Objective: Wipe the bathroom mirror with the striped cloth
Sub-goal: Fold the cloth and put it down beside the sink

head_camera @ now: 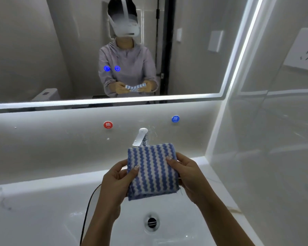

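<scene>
**Cloth in both hands, mirror not yet touched**

The striped cloth (152, 171), blue and white in wavy bands, is folded into a thick, roughly square pad. It is held up over the sink (43, 210), toward the sink's back edge, and its top edge covers the foot of the tap (140, 137). It touches neither the sink nor the glass.

The left hand (117, 176) pinches the pad's left edge, thumb laid on the striped face and fingers hidden behind. The right hand (187, 173) grips the right edge the same way, thumb on the front near the upper corner and fingers curled round the back. Both hands are closed on the cloth, and neither is free.

The mirror (43, 50) hangs well above the hands, beyond the lit strip along its lower edge. Its reflection shows the same pose, with the cloth held between two hands at waist height. I can make out no wiped track or smear on the glass, and whether the cloth is wet or dry cannot be told.

My reading is that the task is at its very start. The cloth is picked up and folded to a wiping pad, so the preparation looks finished. What is left is the whole of the wiping: shifting the pad into one hand, raising it to the glass and working across the surface to its corners.
</scene>
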### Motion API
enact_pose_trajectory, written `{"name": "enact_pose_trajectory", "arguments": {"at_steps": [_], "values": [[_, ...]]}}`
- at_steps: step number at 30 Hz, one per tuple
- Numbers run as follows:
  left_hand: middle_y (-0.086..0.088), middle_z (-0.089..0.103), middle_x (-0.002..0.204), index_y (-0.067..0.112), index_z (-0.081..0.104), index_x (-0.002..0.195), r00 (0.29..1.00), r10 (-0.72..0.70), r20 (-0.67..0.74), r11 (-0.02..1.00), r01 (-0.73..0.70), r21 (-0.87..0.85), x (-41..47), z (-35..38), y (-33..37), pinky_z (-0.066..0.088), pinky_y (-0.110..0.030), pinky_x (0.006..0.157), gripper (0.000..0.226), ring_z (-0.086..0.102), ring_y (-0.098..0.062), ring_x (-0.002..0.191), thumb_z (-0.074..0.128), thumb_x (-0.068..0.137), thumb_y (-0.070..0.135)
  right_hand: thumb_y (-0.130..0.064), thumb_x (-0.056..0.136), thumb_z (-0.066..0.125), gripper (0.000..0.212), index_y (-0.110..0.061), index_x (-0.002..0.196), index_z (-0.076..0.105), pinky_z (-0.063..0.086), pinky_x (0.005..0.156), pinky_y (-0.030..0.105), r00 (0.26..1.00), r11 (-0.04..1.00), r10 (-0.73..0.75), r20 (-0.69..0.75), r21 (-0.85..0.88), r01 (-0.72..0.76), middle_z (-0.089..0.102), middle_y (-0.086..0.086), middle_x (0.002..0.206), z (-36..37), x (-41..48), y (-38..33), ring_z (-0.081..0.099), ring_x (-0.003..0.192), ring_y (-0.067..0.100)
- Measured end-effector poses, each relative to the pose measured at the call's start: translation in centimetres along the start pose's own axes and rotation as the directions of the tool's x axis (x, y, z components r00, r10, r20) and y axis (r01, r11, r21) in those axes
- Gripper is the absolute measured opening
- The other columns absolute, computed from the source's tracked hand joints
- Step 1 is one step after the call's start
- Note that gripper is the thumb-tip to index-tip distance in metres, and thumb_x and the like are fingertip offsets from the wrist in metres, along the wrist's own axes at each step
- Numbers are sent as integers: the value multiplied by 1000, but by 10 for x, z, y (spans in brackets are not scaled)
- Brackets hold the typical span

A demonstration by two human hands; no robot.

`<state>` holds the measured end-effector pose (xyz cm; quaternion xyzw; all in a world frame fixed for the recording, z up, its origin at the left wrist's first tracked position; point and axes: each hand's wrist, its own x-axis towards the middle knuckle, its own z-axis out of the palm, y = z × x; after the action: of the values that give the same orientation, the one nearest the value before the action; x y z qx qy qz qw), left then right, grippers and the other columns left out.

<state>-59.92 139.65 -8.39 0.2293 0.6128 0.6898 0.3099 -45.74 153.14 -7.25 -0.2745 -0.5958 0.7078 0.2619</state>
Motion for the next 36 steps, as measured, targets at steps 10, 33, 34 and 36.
{"name": "enact_pose_trajectory", "arguments": {"at_steps": [10, 33, 34, 36], "values": [[5, 76, 80, 27, 62, 98, 992, -60, 112, 998, 58, 18, 16, 22, -13, 54, -21, 50, 16, 72, -11, 70, 64, 85, 18, -28, 95, 53, 12, -28, 102, 63, 56, 67, 26, 991, 999, 22, -129, -42, -27, 71, -4, 99, -27, 3, 12, 69, 88, 16], [-4, 76, 83, 18, 64, 103, 984, -172, -52, 985, 172, -12, 82, 216, -96, 55, -23, 54, 19, 73, -17, 74, 66, 85, 12, -26, 94, 57, 10, -26, 101, 65, 54, 62, 23, 963, 977, 154, -219, -110, -181, 73, -5, 94, -221, 84, 30, 70, 80, 12], [-4, 76, 84, 18, 64, 103, 983, -176, -56, 984, 176, -3, 88, 219, -99, 55, -24, 55, 20, 73, -18, 75, 67, 85, 13, -26, 94, 57, 11, -25, 101, 65, 54, 62, 23, 961, 976, 156, -227, -113, -185, 73, -5, 94, -224, 89, 32, 71, 80, 12], [-5, 75, 88, 18, 63, 106, 980, -188, -60, 982, 189, 24, 101, 224, -108, 56, -26, 59, 21, 73, -19, 78, 67, 85, 14, -26, 94, 58, 10, -26, 100, 66, 53, 58, 21, 955, 975, 156, -253, -114, -190, 74, -6, 92, -230, 100, 38, 71, 76, 10]]}}
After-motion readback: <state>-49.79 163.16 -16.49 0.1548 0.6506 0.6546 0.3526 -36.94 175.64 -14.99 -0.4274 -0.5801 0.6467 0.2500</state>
